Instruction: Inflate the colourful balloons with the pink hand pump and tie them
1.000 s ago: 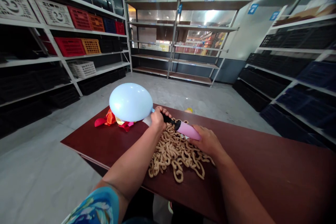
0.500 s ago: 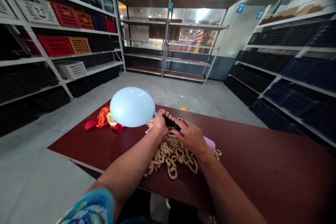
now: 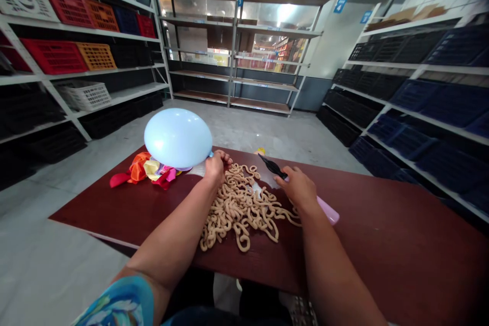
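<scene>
Pinching the neck of a blue balloon (image 3: 178, 137), the left hand (image 3: 216, 168) has its fingers curled closed, the balloon raised above some limp coloured balloons (image 3: 139, 167). The right hand (image 3: 300, 187) wraps its fingers around a pink pump (image 3: 327, 210), its black nozzle (image 3: 272, 166) apart from the balloon. Beige strands (image 3: 233, 209) lie heaped on the tabletop (image 3: 374, 234) between the hands.

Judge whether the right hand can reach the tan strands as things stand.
Probably yes, to touch: the right hand is beside the tan strands, with nothing seen between them, though it holds the pink pump.
</scene>
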`<state>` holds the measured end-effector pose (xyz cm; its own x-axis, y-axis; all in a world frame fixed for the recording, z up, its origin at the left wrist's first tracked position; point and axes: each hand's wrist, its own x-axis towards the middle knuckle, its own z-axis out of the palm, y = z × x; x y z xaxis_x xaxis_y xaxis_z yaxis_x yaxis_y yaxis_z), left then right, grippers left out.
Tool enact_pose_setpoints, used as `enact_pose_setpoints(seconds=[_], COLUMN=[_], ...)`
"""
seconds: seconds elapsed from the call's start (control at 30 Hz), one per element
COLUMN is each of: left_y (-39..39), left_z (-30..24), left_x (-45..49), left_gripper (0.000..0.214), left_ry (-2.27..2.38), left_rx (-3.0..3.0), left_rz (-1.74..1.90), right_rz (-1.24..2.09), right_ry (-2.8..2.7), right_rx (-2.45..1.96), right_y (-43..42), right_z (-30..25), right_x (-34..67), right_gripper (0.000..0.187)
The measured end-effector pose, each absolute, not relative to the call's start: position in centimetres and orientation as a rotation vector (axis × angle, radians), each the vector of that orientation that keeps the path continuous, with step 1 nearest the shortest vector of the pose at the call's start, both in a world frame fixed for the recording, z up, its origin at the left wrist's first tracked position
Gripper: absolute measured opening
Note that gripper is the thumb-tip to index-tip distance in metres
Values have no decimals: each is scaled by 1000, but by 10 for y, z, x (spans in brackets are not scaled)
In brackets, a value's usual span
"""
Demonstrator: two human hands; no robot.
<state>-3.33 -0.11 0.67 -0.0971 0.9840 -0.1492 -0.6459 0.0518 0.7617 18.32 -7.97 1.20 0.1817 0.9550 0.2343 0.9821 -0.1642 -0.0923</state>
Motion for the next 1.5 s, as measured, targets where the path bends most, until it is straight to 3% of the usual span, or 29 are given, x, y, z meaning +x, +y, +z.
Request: enact_pose_setpoints(seconds=[0.17,0.67,1.1,1.27,1.37,1.5], left_y=[-15,-23,-21,-24,-31,-41], left_z=[4,-2,-12,-11,-4,7], left_x=[-21,-14,-12,-11,-10,-9], left_gripper=[12,28,24,21,23,15], left_ry=[809,888,899,956,1038,970], left_rx=[802,1050,1220,1394,1561,1920], left_rz=[1322,1177,1182,1119,1091,1139], right_rz=[51,33,34,-185,5,425], right_ry=[-1987,-1807,-1768,-1808,-1873,-1819], right_rx=[-2343,-2410,-2355,-1776,-1319,-1139], right_y=[-76,-80,-77,-77,-83,-89], right_z=[2,3,-3,1,6,0], right_x=[188,192,193,175,151,129], right_gripper=[41,71,70,47,30,35])
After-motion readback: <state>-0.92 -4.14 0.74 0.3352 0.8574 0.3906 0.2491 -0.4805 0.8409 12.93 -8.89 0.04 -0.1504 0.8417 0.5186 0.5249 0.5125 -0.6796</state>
